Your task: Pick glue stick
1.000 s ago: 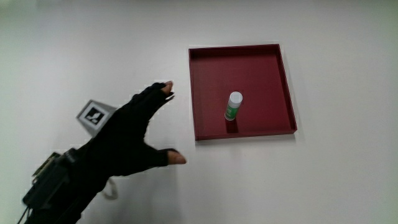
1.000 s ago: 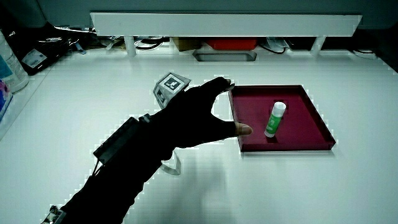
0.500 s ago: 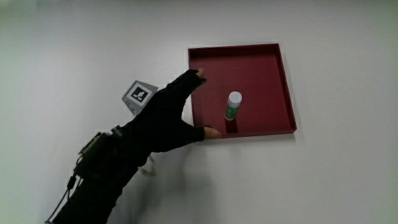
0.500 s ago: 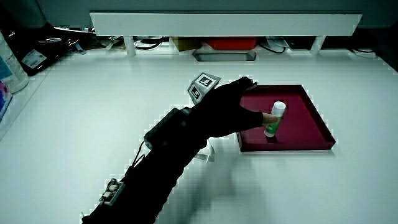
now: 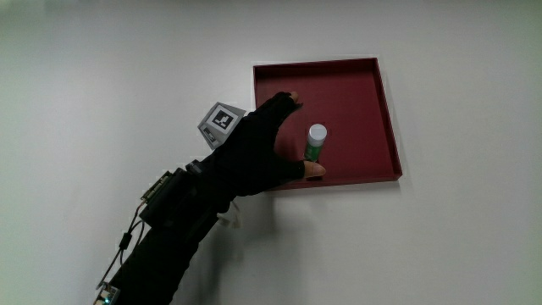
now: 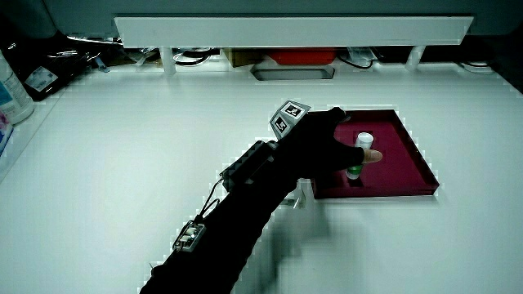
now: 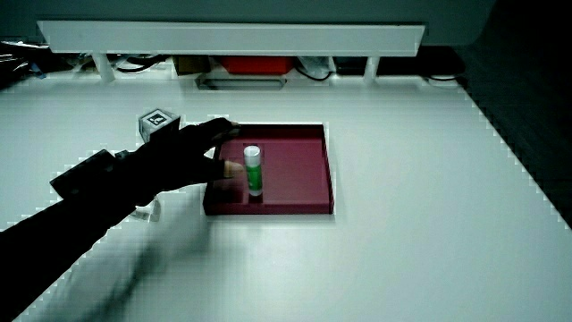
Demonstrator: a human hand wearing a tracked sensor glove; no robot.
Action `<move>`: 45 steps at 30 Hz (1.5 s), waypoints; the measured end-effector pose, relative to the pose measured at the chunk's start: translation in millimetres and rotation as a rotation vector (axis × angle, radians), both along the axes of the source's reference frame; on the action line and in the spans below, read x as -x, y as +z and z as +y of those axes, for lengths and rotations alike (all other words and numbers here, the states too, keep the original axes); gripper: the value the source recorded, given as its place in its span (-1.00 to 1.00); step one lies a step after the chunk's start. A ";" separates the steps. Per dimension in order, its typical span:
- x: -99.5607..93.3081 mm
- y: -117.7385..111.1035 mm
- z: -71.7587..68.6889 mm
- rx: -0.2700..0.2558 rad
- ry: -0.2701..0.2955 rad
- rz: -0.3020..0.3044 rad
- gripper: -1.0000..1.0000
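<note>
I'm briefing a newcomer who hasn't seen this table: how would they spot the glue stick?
Find the dark red square tray on the white table. Standing upright inside it is the glue stick, the tray's only item, green-bodied with a white cap, beside the hand.

Lab or research test bench, not a home.
- bare white table (image 6: 122, 163), nothing domestic on it
- low white partition (image 6: 286, 28) closing table off; loose cables (image 6: 86, 49) and red box (image 6: 286, 57) tucked under it
- plastic bottle (image 6: 12, 77) at table's edge, near cables
- patterned tracking cube (image 6: 289, 117) on back of gloved hand (image 6: 327, 151)
- small electronics module (image 5: 174, 196) with thin wires strapped to forearm
- single dark red tray (image 5: 383, 110) laid square on table, like a set-up trial
</note>
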State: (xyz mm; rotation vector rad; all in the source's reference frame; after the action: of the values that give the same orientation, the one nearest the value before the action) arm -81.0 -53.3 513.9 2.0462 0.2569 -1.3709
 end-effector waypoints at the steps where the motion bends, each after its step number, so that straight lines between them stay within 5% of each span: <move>1: -1.6 3.1 0.0 0.000 0.002 -0.007 0.00; 12: -10.3 8.3 2.9 -0.003 -0.007 0.022 0.00; 29: -7.8 7.9 4.0 -0.049 -0.127 0.003 0.63; 39: -7.5 12.5 5.0 -0.034 -0.140 0.036 1.00; 45: -8.7 15.9 5.7 -0.043 -0.133 0.048 1.00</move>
State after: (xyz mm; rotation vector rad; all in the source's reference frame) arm -72.3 -47.6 529.8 2.0996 0.1752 -1.5082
